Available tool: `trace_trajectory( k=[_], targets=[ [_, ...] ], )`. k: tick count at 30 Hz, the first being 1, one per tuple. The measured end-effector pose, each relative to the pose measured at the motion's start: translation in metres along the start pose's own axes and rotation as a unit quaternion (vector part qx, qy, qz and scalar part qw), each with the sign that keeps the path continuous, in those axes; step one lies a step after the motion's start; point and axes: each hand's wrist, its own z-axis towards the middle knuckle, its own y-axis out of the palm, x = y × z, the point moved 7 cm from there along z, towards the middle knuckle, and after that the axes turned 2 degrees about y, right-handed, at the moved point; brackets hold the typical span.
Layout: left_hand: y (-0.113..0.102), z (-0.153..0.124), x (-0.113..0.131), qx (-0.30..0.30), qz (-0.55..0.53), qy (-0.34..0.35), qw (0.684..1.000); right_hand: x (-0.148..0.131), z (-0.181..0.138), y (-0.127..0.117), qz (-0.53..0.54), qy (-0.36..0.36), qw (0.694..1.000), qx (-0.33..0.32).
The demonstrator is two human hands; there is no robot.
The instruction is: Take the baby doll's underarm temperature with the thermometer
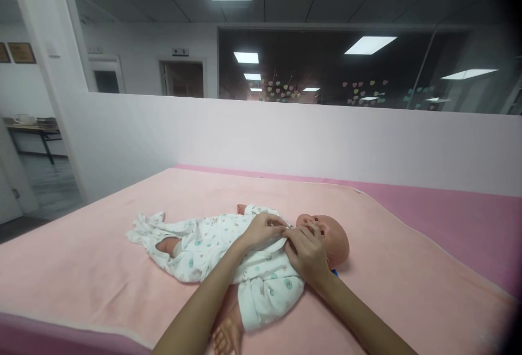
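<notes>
A baby doll (337, 238) lies on its back with its head to the right. It wears a white romper (207, 238) with small green and grey prints, and one bare knee shows through an opening in the leg. At the romper's neckline, my left hand (265, 230) pinches the cloth from the left. My right hand (305, 249) grips the same collar edge close beside it, just below the doll's chin, hiding part of the face. The fastening between my fingertips is too small to make out. Toward me, the doll's hand (228, 333) sticks out of a sleeve.
A peach blanket (101, 257) lies under the doll, over a pink surface (460, 224). Behind it runs a low white wall (285, 137) topped by a dark window. A bit of blue (335, 272) shows beneath the doll's head. To the left, a table (35, 126) stands beyond a doorway.
</notes>
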Motion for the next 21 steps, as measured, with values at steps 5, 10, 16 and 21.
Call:
trace_trajectory(
  k=[5,10,16,21],
  targets=[
    [-0.0007,0.0,-0.0059,0.0,-0.053,-0.013,0.998,0.0028,-0.0027,-0.0024,0.011,0.018,0.999,0.031],
    [-0.001,-0.0016,-0.0058,-0.009,-0.085,-0.029,0.996,0.0056,-0.0027,-0.004,0.008,0.03,0.999,0.038],
    [0.0002,-0.0028,-0.0049,-0.027,-0.086,-0.041,0.995,0.0061,0.0,-0.0059,0.015,0.043,0.998,0.033],
    [-0.001,-0.0056,-0.0004,-0.06,-0.075,-0.041,0.995,0.0045,0.0003,-0.0065,0.006,0.036,0.999,0.033]
  ],
)
